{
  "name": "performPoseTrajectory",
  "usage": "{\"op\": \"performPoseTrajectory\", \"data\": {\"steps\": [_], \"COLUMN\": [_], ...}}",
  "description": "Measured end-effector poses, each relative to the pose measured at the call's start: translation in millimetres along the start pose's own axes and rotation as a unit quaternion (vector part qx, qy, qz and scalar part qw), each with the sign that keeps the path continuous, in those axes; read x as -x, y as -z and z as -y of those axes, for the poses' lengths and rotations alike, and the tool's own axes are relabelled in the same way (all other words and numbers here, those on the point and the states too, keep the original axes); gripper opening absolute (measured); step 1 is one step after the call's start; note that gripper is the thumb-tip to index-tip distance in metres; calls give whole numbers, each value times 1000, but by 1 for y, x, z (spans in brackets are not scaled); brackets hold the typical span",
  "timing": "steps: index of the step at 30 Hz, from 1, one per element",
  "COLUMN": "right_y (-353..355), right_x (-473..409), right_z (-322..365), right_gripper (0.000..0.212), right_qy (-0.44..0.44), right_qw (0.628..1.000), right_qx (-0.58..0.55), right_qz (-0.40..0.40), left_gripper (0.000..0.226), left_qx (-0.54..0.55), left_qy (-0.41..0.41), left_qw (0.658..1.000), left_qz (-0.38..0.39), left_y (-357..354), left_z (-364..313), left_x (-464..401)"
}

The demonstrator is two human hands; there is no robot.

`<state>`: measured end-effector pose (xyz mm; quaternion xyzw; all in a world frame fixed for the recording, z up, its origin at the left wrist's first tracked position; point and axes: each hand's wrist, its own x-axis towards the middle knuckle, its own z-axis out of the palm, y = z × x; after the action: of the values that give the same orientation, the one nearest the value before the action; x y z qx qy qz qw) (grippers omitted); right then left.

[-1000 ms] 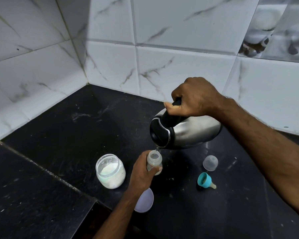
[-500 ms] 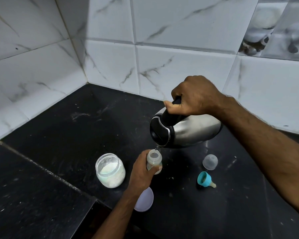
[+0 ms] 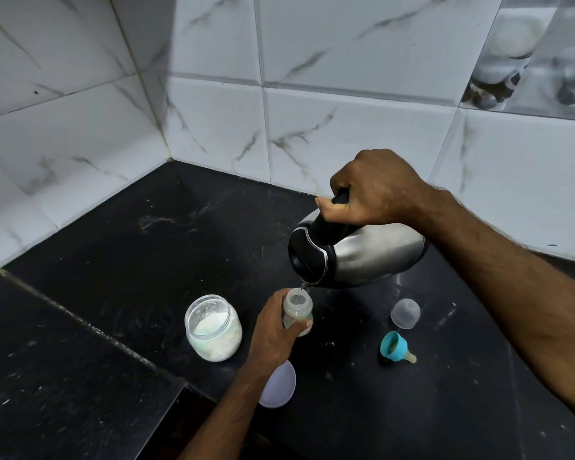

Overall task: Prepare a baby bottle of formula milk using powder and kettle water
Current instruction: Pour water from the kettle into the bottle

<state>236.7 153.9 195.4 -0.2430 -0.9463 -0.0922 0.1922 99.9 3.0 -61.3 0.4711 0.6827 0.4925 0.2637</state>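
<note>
While the right hand (image 3: 375,189) grips the tilted kettle (image 3: 356,252), its spout sits directly above the mouth of the upright bottle (image 3: 297,312), which the left hand (image 3: 273,333) holds on the table (image 3: 146,260) beside the powder jar (image 3: 213,327).

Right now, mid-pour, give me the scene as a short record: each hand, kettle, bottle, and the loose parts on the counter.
left hand: grips baby bottle, upright on the counter
right hand: grips handle of kettle
kettle: tilted, spout over bottle mouth, thin stream falling in
powder jar: open, left of bottle
teat with teal ring: lying right of bottle
clear cap: beside teat
pale lid: near left wrist
</note>
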Motion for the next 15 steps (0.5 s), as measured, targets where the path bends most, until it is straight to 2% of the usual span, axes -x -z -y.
{"op": "performPoseTrajectory", "data": {"steps": [15], "right_y": [-1], "right_x": [0], "right_z": [1], "right_gripper": [61], "right_qy": [-2], "right_qw": [1000], "right_qx": [1], "right_qz": [-3], "left_gripper": [61], "left_qx": [21], "left_qy": [7], "left_qw": [1000], "left_qz": [-1], "left_y": [0], "left_z": [-3], "left_x": [2]}}
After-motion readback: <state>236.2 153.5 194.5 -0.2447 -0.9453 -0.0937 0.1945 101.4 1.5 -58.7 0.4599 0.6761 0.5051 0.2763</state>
